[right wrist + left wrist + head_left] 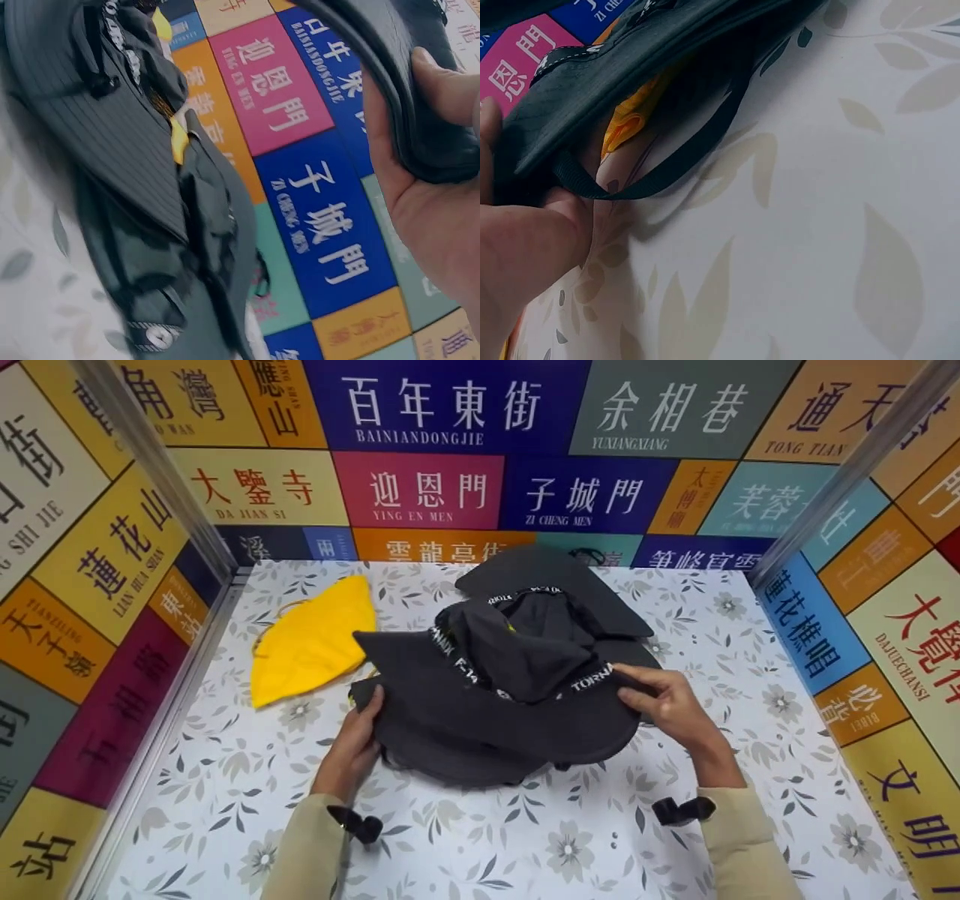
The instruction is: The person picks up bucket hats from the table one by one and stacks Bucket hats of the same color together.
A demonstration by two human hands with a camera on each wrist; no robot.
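Both hands hold a dark grey bucket hat [480, 720] with white lettering around the base of its crown. My left hand [358, 739] grips its left edge, thumb on top and fingers hidden beneath. At the right edge, the thumb and fingers of my right hand [671, 709] pinch the brim. Another dark layer [465, 769] shows under the brim at the front. In the left wrist view a black strap [682, 172] hangs below the brim, and a bit of yellow cloth [626, 124] peeks out underneath. The crown is crumpled inward.
More dark hats [555, 574] lie behind the held one, one brim pointing to the back wall. To the left, a folded yellow hat [315, 645] with a thin cord lies on the floral tabletop [442, 840]. Sign-covered walls [420, 491] stand at the back and both sides.
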